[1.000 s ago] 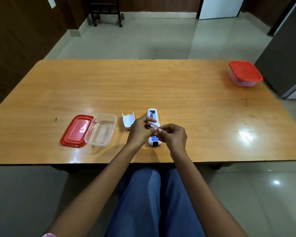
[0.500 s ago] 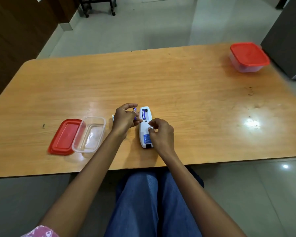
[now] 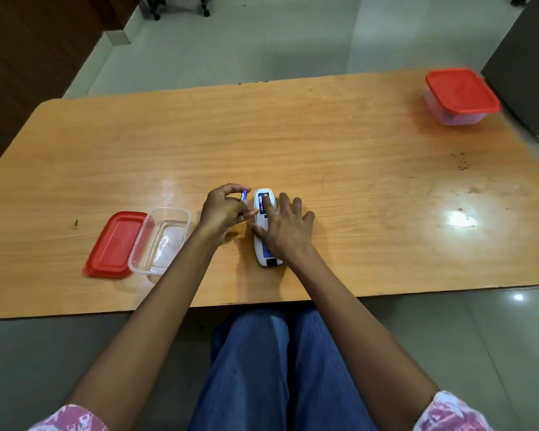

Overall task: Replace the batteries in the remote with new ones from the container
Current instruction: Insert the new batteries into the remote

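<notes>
Lower left of centre: the red lid (image 3: 115, 244) is lying flat, touching the clear container (image 3: 161, 241), which is sitting open w/ nothing showing inside. So I'm judging no spare is waiting if you lose one.

Moving right, your left hand (image 3: 223, 209) is pinching a blue battery (image 3: 244, 194) btwn thumb and curled fingertips, just beside the far end of the remote (image 3: 260, 241). Risk here: it's a fingertip pinch on a smooth round cell, so it could be slipping out and rolling over the glossy table (image 3: 324, 157) or off the near edge. I can't tell which end is +, so you could be seating it reversed; check the bay markings first.

Centre: the remote is lying back-up on the table, bay open at its far end, w/ a seated cell (image 3: 261, 207) showing blue inside. Your right hand (image 3: 288, 231) is lying over it, fingers straight and spread, gripping nothing, index fingertip (image 3: 267, 203) pressing into the bay.

Risks:
- That finger is sitting right by the slot the 2nd cell needs, so your hands could be colliding.
- Pressing at one end could be skidding or tipping the remote.
- The seated cell could be springing up as you're lifting off.
- The bay cover isn't in view, so you could be knocking it unseen.

Upper right: a 2nd container (image 3: 461, 98) is sitting closed w/ its own red top, well apart, no concern.
</notes>
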